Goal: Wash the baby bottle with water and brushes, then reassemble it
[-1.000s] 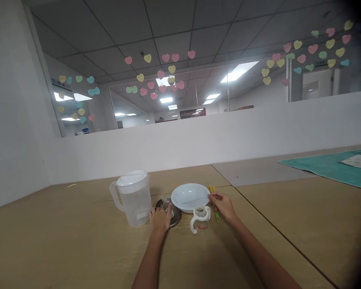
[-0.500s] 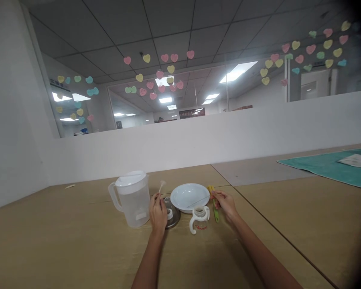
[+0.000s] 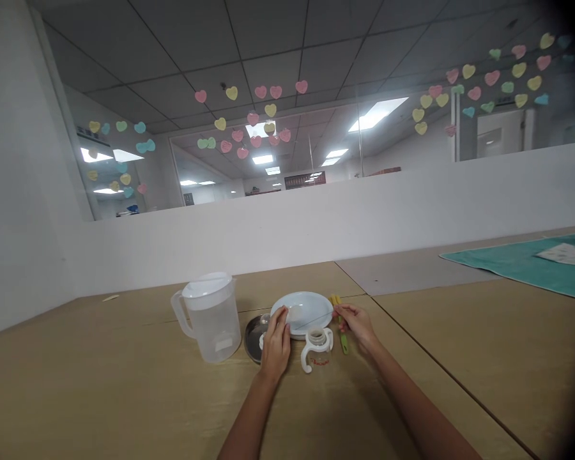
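Note:
My left hand is closed at the near left rim of a white bowl, holding a small translucent piece with a flared end over the bowl. Between the fingertips of my right hand is a thin wire-like rod, slanting left across the bowl; its far tip is hard to make out. A clear baby bottle with white handles stands upright in front of the bowl. Beside my right hand lies a bottle brush with a yellow head and green handle. My left hand partly hides a round metal dish.
A lidded translucent pitcher stands left of the metal dish. Farther right, a teal cloth with a white patterned cloth covers the table. A low white wall with glass above borders the table's back.
My left hand has moved right with the translucent piece, from over the metal dish to the bowl. More of the dish shows. My right hand has barely shifted and keeps the thin rod.

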Motion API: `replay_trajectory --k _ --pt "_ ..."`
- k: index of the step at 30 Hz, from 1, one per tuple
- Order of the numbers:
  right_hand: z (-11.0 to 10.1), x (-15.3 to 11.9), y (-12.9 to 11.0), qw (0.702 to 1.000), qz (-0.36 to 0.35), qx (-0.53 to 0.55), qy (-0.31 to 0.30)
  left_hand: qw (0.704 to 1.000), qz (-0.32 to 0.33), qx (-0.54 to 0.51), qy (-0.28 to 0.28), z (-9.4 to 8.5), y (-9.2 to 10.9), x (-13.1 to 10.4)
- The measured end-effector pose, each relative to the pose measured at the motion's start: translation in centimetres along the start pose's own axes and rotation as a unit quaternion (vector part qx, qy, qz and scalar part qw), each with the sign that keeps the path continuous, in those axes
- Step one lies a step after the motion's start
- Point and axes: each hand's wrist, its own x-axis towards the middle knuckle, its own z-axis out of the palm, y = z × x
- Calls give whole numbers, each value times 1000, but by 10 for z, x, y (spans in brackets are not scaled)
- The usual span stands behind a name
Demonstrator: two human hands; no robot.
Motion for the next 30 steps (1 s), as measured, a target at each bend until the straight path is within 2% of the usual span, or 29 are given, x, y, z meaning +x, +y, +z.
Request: replay_trajectory --k 7,14,19,24,30 --pt "0 0 1 1000 -1 1 -8 999 -7 -12 -29 7 -7 -4" --pt "1 -1 0 1000 7 4 -17 997 -5 -47 -67 4 -3 -3" --pt "6 -5 0 997 15 10 -79 994 1 -51 -96 2 1 -3" --pt "12 -10 1 990 8 -30 -138 991 21 -33 -127 4 3 -4" --pt "11 -10 -1 992 -28 -43 -117 991 64 9 -114 6 0 -5"
